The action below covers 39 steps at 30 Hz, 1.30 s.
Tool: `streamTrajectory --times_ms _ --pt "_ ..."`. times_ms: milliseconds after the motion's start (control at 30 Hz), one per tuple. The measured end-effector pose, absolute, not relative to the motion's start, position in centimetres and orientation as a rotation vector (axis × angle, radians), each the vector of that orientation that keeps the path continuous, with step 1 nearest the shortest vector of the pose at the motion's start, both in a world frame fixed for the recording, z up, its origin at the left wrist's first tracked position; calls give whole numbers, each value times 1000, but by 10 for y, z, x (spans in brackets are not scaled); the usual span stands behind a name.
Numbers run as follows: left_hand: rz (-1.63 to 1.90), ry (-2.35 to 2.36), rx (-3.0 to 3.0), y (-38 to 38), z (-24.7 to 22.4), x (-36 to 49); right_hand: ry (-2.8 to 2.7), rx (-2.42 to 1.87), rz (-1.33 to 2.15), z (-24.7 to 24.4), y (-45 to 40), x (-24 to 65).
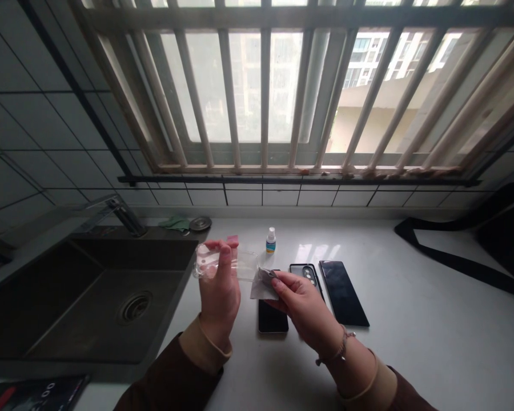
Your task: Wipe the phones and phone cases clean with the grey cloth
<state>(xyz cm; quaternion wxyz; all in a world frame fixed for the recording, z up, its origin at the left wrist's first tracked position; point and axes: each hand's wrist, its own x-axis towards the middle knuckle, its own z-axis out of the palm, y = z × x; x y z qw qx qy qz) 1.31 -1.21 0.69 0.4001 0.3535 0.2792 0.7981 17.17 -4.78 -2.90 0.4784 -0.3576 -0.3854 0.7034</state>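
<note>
Brown sleeves [171,388] reach in at the bottom. The left hand [219,299] pinches a clear phone case [208,261] up above the white counter [411,342]. The right hand [304,305] pinches a gray cloth [263,287] right beside the case, over a black phone [273,317].

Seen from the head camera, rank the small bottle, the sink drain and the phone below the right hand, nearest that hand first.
From the right hand:
1. Black phone, just beneath it.
2. Small bottle, farther back on the counter.
3. Sink drain, far left in the sink.
</note>
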Motion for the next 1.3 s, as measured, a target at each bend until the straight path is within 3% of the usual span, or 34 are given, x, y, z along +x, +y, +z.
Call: streamTrajectory --times_ms 200,333,433,533,667,800,900,1300 --pt "2003 758 730 -4 4 8 -1204 -775 1957 -21 -58 183" --pt "1599 727 502 -5 5 11 -1128 -604 2080 -10 -62 187" --pt "1284 736 399 -9 11 10 -882 -628 1855 -6 -52 190" --pt "961 684 468 -15 15 9 -737 -807 1405 -10 -37 197" --pt "668 626 564 -22 12 14 -899 -1003 1112 -20 -30 206" --pt "697 614 544 -24 7 22 -1676 -987 729 -28 -39 199" --pt "818 705 450 -21 4 23 -1955 -827 598 -30 -44 191" --pt "1104 898 203 -6 4 13 -2137 -594 935 8 -63 196"
